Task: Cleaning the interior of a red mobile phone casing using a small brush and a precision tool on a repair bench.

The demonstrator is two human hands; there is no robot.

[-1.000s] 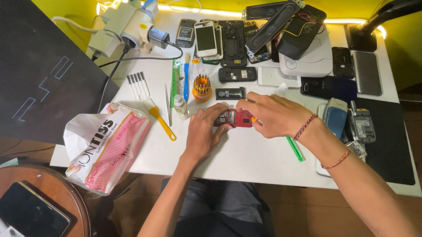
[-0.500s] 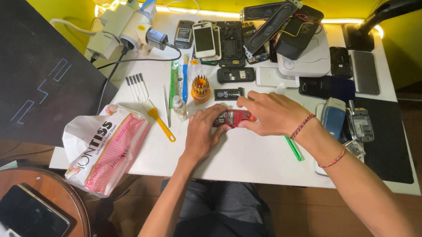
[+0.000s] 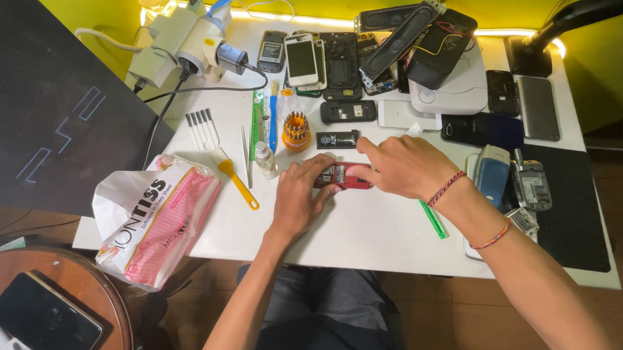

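Since the earlier frames, both hands had lowered the small red, opened phone (image 3: pixel 342 176) flat onto the white counter (image 3: pixel 365 232). Its long axis ran left–right; the left hand (image 3: pixel 298 199) pinned its left end, the right hand (image 3: pixel 405 168) pressed its right end — equally near.

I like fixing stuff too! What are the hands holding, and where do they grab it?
A small red phone lying on the white table. The left hand presses its left end; the right hand covers its right end.

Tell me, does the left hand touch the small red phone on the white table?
Touching. The head view shows the left hand with its fingers resting on the small red phone.
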